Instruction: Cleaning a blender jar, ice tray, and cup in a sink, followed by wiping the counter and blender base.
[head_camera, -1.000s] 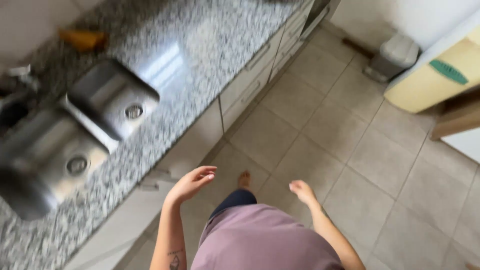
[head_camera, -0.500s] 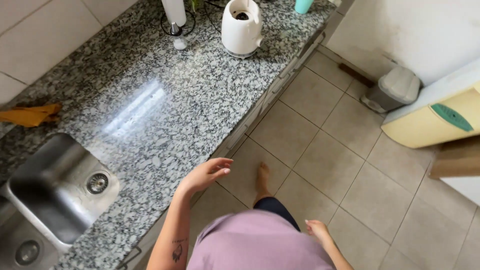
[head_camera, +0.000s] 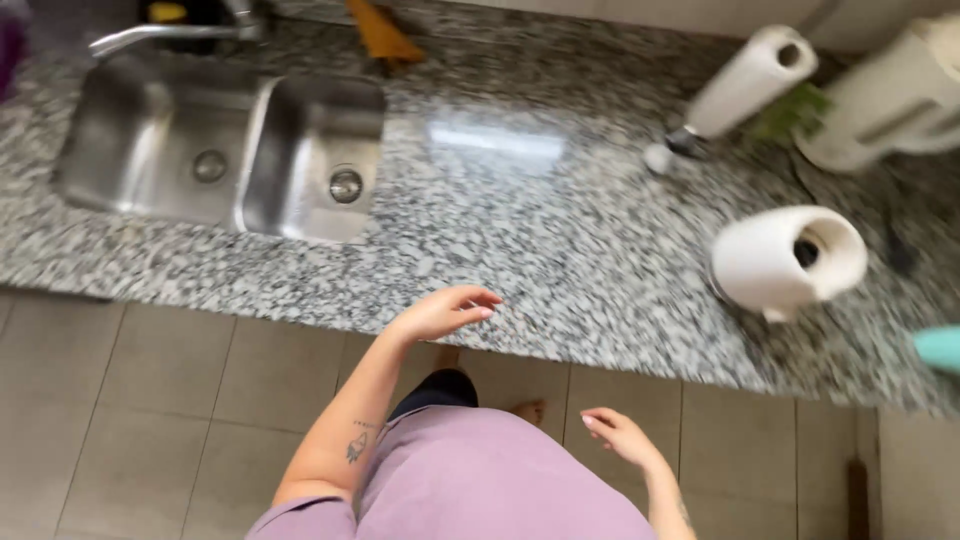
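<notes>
Fingers of my left hand (head_camera: 440, 312) are hanging loosely spread and empty over the front edge of the granite countertop (head_camera: 520, 230); my right hand (head_camera: 618, 436) is drooping open, holding nothing, lower over the floor. Since a moment ago I am facing the counter squarely, with the double sink (head_camera: 225, 160) now at its back left and a white jug (head_camera: 790, 260) toward its right edge

Left hand (head_camera: 440, 312): empty, fingers loosely extended and slightly curled, palm down, hovering at the near edge of the granite countertop (head_camera: 520, 230); contact with the stone cannot be told.

Right hand (head_camera: 615, 435): empty, relaxed, fingers half-curled, hanging lower over the tiled floor, apart from the counter.

Countertop: speckled grey-black-white, polished, glare patch mid-surface, running left to right.
</notes>
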